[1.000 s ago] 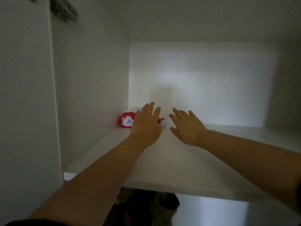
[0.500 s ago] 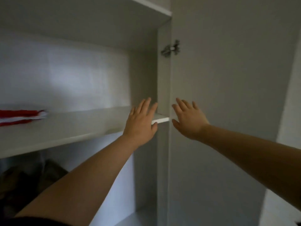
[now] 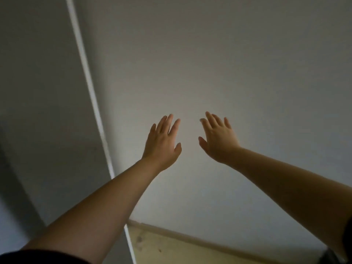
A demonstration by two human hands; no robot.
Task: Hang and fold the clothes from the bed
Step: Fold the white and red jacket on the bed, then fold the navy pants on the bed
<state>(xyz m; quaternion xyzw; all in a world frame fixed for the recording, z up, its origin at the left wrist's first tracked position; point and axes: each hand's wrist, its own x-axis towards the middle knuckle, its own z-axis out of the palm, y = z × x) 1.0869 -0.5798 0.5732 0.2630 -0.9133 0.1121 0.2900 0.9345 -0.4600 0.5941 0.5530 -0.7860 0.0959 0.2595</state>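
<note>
Sleeves: two dark cuffs at the frame's near edge, the left sleeve (image 3: 38,257) low in the corner, the right sleeve (image 3: 348,232) at the side.
Forearms: two, bare, the left forearm (image 3: 95,210) and the right forearm (image 3: 295,189), both stretched forward and upward.
Hands: two. The left hand (image 3: 162,144) and the right hand (image 3: 219,140) are seen from the back, side by side with a gap between them. Fingers are straight and slightly spread, holding nothing.
Contact: whether the fingertips touch the surface ahead cannot be told.
Panel: one grey panel (image 3: 38,82) at the left, ending in one bright white edge (image 3: 91,96) that runs slantwise from top to bottom, passing behind the left forearm.
Floor: one yellowish strip of floor (image 3: 181,250) below, bounded by one baseboard (image 3: 209,238).
Wall: one plain pale wall (image 3: 228,54) fills the space right of the white edge, behind both hands.
Clothes: where the clothes lie cannot be told from this view.
</note>
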